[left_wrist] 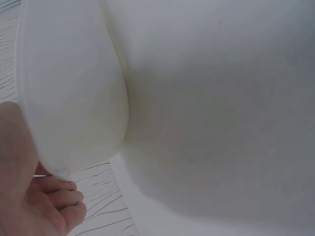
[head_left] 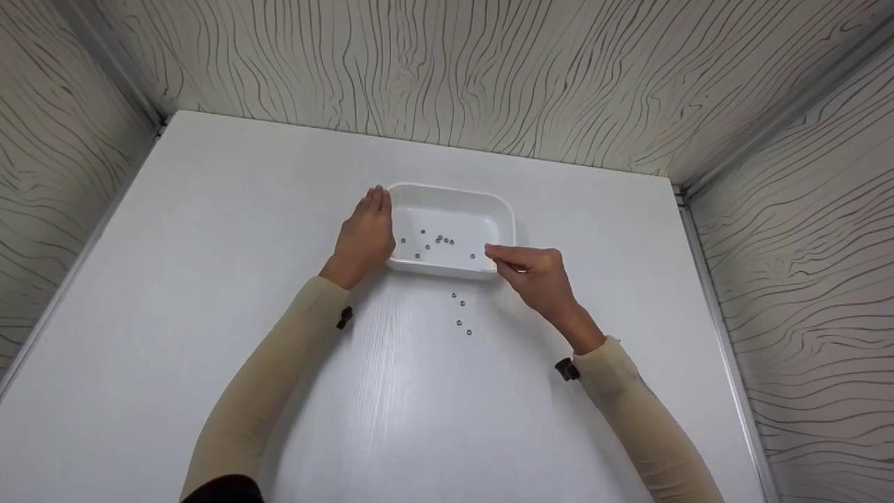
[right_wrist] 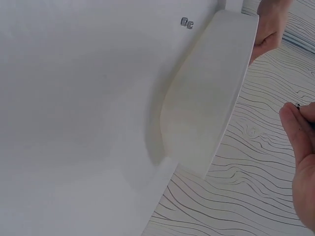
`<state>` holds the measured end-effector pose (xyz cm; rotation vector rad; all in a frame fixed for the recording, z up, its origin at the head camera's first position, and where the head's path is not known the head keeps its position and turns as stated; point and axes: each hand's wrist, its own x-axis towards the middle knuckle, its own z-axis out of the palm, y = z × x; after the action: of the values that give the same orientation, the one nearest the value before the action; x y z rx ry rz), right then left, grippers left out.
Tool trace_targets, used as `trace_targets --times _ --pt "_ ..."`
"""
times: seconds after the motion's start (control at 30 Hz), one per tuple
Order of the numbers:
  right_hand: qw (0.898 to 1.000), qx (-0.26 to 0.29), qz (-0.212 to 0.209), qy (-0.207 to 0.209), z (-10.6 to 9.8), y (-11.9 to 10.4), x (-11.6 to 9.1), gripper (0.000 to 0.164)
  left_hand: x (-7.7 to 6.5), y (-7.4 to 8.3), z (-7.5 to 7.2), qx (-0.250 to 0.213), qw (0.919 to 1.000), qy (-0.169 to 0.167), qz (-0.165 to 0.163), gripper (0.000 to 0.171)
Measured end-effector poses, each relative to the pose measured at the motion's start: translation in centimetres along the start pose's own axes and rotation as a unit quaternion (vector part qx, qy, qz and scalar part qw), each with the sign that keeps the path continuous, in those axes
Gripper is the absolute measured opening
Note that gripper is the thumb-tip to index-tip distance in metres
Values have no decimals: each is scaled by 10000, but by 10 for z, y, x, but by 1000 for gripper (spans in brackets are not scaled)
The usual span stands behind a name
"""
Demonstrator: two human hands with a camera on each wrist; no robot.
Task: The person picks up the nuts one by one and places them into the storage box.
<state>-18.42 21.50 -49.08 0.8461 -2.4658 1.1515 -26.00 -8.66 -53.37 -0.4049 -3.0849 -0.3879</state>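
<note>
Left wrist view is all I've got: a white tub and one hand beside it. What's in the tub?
Observer: Small metal nuts, scattered on the bottom of the tub.
Visitor: Are there any outside it?
Observer: Yes, four more nuts lie on the table, on the near side.
Visitor: And what's at the right end?
Observer: A right hand, pinching something small and dark, too hidden to name.

A white, faintly grained tabletop (head_left: 126, 335) spreads below, pale light streaking its middle. Off-white panels with dark, wavy wood-grain lines form the far wall (head_left: 419, 70), left wall (head_left: 42, 140) and right wall (head_left: 824, 314); grey strips line the far-left corner (head_left: 115, 59) and far-right corner (head_left: 775, 117).
</note>
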Motion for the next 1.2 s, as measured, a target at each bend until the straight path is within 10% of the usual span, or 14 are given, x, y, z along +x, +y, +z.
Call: trace_targets --times 0.4,0.83,1.2 --pt "9909 746 1059 366 0 -4 19 20 -1 0 0 -146 9999 16 35 57" --pt "8986 3253 2931 284 -9 -7 55 25 -1 1 -1 -118 9999 14 -50 57" --pt "8905 2898 3500 227 -4 9 77 25 -1 2 -2 -206 9997 -57 -105 58"
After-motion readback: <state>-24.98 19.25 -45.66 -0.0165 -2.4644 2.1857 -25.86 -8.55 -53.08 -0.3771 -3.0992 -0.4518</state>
